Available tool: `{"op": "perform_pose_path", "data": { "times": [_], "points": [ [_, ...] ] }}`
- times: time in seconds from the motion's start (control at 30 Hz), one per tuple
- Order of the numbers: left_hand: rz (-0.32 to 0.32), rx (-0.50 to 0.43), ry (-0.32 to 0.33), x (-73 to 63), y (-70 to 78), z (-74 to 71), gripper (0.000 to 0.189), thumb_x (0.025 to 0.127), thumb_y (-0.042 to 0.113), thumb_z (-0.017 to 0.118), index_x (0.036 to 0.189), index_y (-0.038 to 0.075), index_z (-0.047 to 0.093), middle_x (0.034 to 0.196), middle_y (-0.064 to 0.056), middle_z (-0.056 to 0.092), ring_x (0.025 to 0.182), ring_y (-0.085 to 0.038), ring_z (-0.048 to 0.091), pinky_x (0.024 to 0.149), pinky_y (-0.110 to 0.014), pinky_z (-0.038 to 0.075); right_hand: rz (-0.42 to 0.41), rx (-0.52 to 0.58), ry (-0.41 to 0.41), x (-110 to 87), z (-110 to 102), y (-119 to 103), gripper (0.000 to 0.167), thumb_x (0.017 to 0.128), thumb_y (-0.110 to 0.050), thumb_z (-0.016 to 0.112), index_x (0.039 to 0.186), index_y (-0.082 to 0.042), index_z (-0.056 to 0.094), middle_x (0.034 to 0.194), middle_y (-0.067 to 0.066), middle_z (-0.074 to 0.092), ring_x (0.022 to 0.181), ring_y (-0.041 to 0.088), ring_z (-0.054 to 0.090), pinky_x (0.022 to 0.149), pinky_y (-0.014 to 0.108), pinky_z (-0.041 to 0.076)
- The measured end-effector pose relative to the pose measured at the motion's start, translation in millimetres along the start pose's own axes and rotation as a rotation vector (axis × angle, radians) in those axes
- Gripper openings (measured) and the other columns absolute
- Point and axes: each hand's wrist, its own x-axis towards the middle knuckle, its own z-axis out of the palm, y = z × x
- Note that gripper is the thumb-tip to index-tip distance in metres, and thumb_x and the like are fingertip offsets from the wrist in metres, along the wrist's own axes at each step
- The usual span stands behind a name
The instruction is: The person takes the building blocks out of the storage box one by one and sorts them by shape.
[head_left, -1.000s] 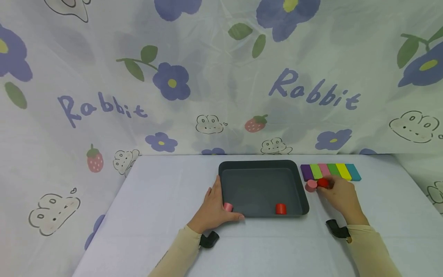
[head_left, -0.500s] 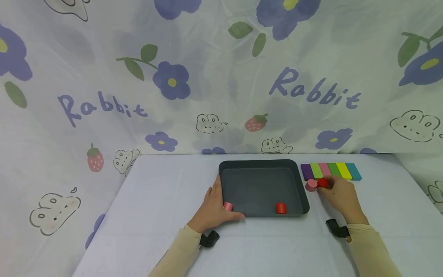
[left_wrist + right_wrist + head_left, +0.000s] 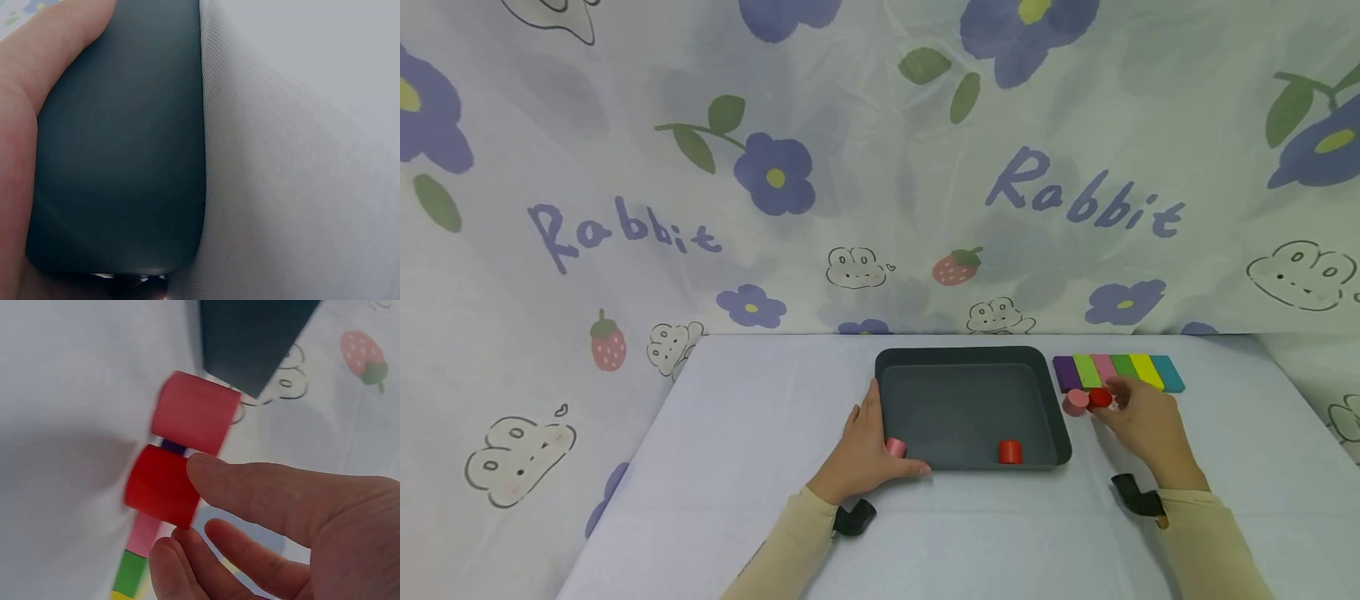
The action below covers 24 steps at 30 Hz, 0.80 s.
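Observation:
My left hand [image 3: 857, 458] rests against the near left corner of a dark grey tray [image 3: 955, 408], fingers straight along its side and thumb along its front wall. Inside the tray lie a pink cylinder [image 3: 896, 447], partly hidden by that hand, and a red cylinder [image 3: 1011, 452]. Right of the tray, another pink cylinder [image 3: 1076, 403] and another red cylinder [image 3: 1100, 398] stand side by side. My right hand [image 3: 1152, 429] is at the outer red cylinder [image 3: 159, 487]; its fingers are spread apart from it, and the thumb [image 3: 250, 487] overlaps its edge in the right wrist view.
Behind the outer cylinders lies a row of coloured blocks [image 3: 1123, 365], purple through teal. A white cloth covers the table [image 3: 760, 417], and a printed curtain [image 3: 880, 167] rises at its back edge.
My right hand has loosened from the outer red cylinder and shifted slightly right, its fingers parting. The cylinder stays beside the pink one. The left hand has not moved.

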Motion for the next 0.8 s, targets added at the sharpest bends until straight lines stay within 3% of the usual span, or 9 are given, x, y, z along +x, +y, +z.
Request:
{"op": "perform_pose_path", "data": {
  "times": [0.5,0.8],
  "points": [
    [-0.005,0.01,-0.006,-0.6,0.7,-1.6,0.149,0.064,0.069,0.084,0.159,0.001,-0.007,0.168,-0.013,0.001,0.153,-0.023,0.014,0.123,-0.05,0.007,-0.107,-0.005,0.083,-15.8,-13.9,-25.0,0.058,0.087,-0.014,0.078,0.131,0.014,0.053,0.116,0.035,0.061,0.1,0.048,0.058,0.081,0.058,0.055],
    [-0.016,0.005,-0.008,0.0,0.9,-0.8,0.149,0.063,0.069,0.085,0.16,0.002,-0.007,0.168,-0.013,0.0,0.153,-0.023,0.013,0.123,-0.05,0.006,-0.221,0.062,0.194,-26.0,-9.2,-39.5,0.051,0.09,-0.017,0.077,0.127,0.014,0.058,0.117,0.033,0.064,0.097,0.045,0.062,0.078,0.057,0.057]
  ]
}}
